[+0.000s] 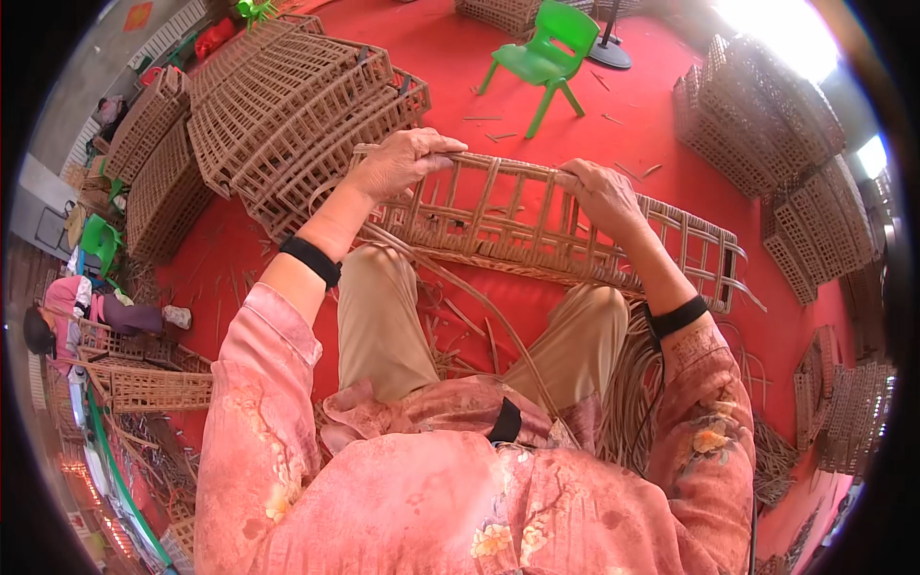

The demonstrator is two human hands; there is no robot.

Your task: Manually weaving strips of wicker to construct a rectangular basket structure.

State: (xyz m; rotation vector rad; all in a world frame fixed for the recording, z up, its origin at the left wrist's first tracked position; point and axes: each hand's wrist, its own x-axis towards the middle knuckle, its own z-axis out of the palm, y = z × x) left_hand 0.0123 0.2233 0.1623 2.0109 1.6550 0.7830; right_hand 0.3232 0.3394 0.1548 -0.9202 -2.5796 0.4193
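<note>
A long, narrow wicker basket (463, 213) with open, ladder-like sides lies across in front of my knees. My left hand (402, 161) grips its upper rim near the left end, with fingers pointing right along the edge. Farther right, my right hand (602, 195) is closed over the same rim, fingertips curled onto it. What the undersides of both hands touch is hidden. A loose strand (479, 292) runs from the basket's left part down over my lap. At the right end, a few strand ends (750, 290) stick out.
Stacked woven baskets (278, 96) rise at the left; more stacks (767, 125) stand at the right. Ahead is a green plastic chair (546, 53). A bundle of strands (632, 398) lies beside my right knee. Scraps litter the red floor (431, 86). Another person (72, 311) is at far left.
</note>
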